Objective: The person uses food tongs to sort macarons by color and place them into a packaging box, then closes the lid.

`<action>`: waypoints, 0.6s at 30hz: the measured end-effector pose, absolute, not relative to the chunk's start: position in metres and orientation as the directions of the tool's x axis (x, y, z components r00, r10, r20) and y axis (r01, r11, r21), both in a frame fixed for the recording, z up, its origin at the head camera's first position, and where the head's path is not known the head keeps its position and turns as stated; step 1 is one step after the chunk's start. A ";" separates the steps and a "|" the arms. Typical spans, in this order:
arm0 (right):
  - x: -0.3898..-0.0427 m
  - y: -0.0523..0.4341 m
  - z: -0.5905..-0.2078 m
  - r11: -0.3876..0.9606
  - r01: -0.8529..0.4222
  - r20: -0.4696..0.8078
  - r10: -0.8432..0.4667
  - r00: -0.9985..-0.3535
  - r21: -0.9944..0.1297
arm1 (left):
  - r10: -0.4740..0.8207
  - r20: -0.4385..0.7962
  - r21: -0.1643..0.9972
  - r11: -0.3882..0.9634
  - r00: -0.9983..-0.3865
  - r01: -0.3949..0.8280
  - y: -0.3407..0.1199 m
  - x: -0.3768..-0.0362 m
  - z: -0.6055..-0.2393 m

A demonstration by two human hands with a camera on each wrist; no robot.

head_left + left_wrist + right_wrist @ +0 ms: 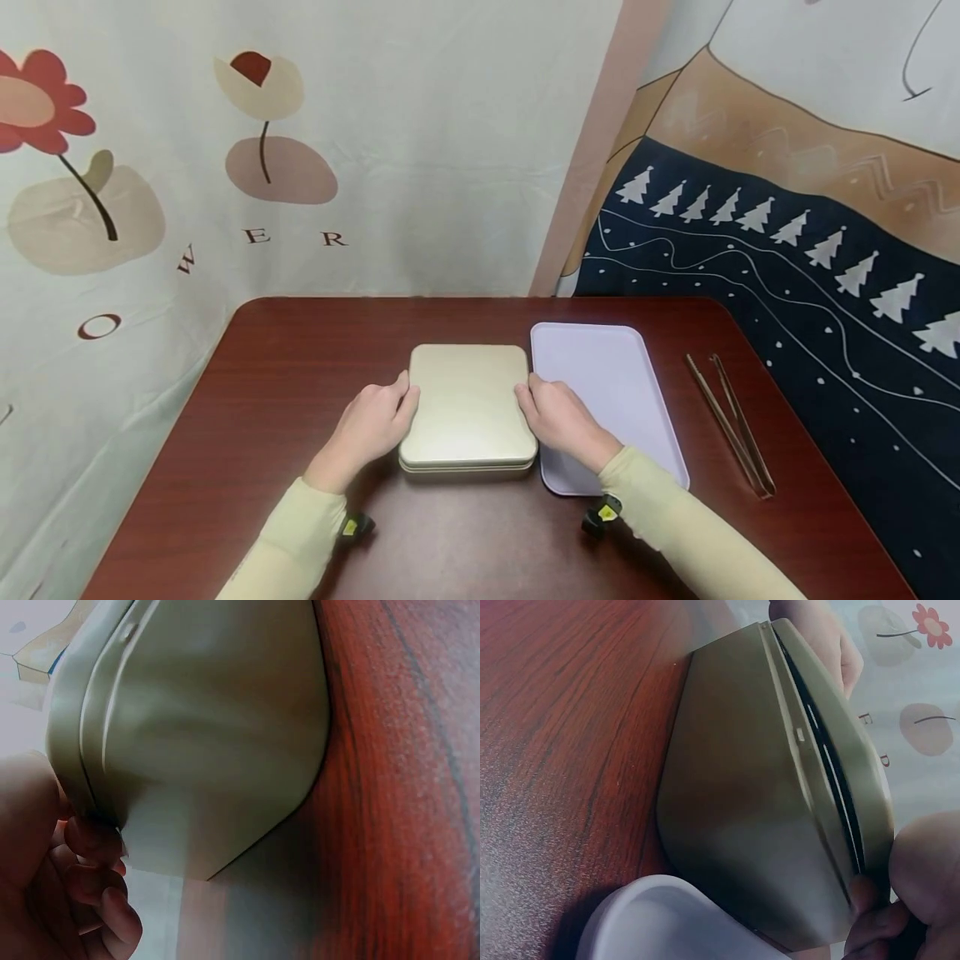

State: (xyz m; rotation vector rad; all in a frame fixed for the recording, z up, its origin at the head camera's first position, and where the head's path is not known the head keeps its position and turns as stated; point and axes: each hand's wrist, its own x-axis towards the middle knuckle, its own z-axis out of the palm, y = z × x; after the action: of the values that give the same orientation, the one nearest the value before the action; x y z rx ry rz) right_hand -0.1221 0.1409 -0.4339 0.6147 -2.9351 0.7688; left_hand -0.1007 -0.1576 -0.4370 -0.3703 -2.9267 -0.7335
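A pale gold metal tin (720, 780) stands on the table, its rounded rectangular lid (468, 404) on top. My left hand (372, 421) pinches the lid's left edge, thumb on top and fingers curled beneath the rim in the left wrist view. On the opposite side, my right hand (562, 417) grips the lid's right edge. A dark narrow gap runs between lid and tin body in the right wrist view, so the lid sits slightly raised there. What lies inside the tin is hidden.
Right of the tin lies a pale lilac tray (600, 358), partly under my right hand and forearm. Long metal tweezers (731, 425) rest farther right on the dark red wooden table (315, 333). Printed curtains hang behind and beside the table.
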 end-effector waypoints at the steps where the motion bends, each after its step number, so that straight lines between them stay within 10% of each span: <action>1: -0.122 0.141 -0.435 0.798 -0.389 0.141 -0.367 -0.920 -0.460 | 0.208 0.156 0.448 0.856 -0.966 0.257 -0.158 -0.101 -0.438; 18: -0.116 0.138 -0.438 0.805 -0.387 0.146 -0.361 -0.921 -0.450 | 0.205 0.151 0.363 0.898 -0.967 0.247 -0.158 -0.095 -0.440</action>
State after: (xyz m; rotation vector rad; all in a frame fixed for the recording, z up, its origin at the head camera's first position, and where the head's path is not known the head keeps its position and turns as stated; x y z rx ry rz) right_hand -0.1158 0.1381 -0.4376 0.6085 -2.9339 0.7489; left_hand -0.0953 -0.1581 -0.4395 -0.3525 -2.9542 -0.5870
